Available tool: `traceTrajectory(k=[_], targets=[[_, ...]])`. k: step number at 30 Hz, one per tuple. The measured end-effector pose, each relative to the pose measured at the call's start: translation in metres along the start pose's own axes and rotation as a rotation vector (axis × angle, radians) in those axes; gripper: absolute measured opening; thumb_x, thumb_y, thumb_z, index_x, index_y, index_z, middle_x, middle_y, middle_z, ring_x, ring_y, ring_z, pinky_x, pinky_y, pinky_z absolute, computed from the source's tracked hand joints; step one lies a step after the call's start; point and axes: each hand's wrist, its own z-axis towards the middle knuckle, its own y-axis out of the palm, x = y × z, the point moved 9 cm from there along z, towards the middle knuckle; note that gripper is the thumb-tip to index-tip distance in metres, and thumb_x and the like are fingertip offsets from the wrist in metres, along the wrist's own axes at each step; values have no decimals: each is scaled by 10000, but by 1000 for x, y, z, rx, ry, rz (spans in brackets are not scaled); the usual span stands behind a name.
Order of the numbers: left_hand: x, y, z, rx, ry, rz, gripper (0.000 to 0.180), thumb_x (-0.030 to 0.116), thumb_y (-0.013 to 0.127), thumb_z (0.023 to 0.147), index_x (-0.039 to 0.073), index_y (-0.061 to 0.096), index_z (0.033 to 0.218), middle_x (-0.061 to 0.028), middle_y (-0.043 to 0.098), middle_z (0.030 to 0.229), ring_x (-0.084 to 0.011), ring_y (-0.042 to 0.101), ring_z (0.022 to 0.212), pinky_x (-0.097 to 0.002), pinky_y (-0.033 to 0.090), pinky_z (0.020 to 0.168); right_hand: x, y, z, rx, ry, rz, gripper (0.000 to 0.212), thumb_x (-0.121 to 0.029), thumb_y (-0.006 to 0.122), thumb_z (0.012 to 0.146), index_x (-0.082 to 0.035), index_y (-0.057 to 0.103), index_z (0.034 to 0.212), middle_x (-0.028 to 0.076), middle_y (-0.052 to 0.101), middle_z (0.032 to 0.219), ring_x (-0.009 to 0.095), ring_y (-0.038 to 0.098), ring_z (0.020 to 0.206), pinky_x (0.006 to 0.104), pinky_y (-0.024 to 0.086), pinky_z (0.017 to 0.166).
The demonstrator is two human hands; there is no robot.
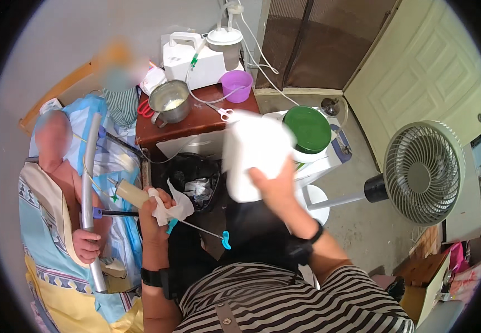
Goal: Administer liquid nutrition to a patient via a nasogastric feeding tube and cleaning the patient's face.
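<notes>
My left hand [153,215] is closed round a large syringe [131,192] with cream-coloured contents. Its thin metal plunger rod sticks out toward me and ends in a blue handle [226,240]. A crumpled white tissue [177,207] is held in the same hand, against the syringe. In front of me my right hand [278,188] grips a white, rounded block [257,152]; motion smears it, and its kind is unclear. A thin tube [87,166] runs near the head and chest of a person [74,177] lying in bed on the left.
The person's hand grips a metal bed rail [89,188]. A brown cabinet [207,111] bears a metal pot [169,103], purple bowl [237,85], scissors [225,114] and white machine [193,64]. Below stands a black-lined bin [210,164]. A green lid [307,130] and fan [423,173] are rightward.
</notes>
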Motion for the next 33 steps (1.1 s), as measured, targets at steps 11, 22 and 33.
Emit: traceTrajectory(k=[11, 22, 33], targets=[[-39, 9, -4, 25, -82, 26, 260, 123, 583, 808, 70, 441, 1020, -106, 551, 814, -185, 564, 727, -382, 500, 769, -2, -212, 62, 762, -278, -228, 863, -134, 802, 739, 43, 255, 1383, 185, 427, 1301, 257, 462, 1182, 360, 376, 1004], [-37, 11, -2, 89, -95, 121, 365, 163, 646, 832, 2, 502, 1126, -140, 627, 1045, -210, 623, 929, -346, 515, 842, 153, -216, 61, 618, -130, -478, 762, -103, 769, 768, 73, 313, 1353, 228, 435, 1300, 307, 454, 1207, 392, 338, 1045], [-34, 1, -4, 214, -28, 183, 369, 79, 644, 850, -26, 529, 1183, -78, 617, 1037, -154, 611, 930, -299, 496, 841, 105, -213, -24, 636, -156, -249, 491, -84, 610, 895, 20, 408, 1330, 97, 480, 1161, 194, 495, 1034, 319, 408, 926]])
